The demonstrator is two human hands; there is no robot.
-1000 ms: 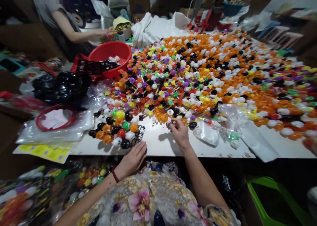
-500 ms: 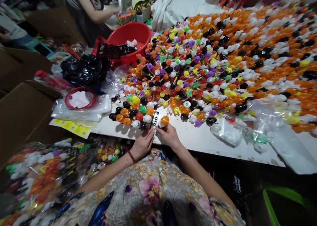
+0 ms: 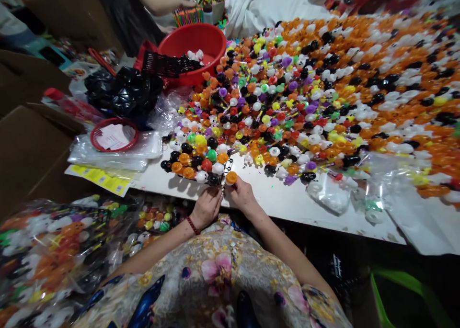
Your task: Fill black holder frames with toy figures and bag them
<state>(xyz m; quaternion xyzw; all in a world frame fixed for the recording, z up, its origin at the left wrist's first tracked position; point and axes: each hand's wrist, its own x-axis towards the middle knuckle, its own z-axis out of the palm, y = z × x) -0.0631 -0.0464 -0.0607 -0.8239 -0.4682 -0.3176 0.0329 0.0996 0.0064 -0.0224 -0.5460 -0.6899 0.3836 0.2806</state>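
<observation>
Nearly together: left hand (image 3: 207, 207) and right hand (image 3: 245, 197) by the black grid (image 3: 227, 167)

Both forearms angle inward across the near edge of the white surface (image 3: 283, 194). The right hand pinches an orange piece (image 3: 231, 177) just beside the grid's right end. The left hand lies knuckles up, fingers together, at the grid's near side; I cannot tell whether it grips.

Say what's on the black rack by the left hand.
Orange, black, white, green and red round pieces crowd the black rack; its right edge is bare, the rest is mostly hidden underneath.
</observation>
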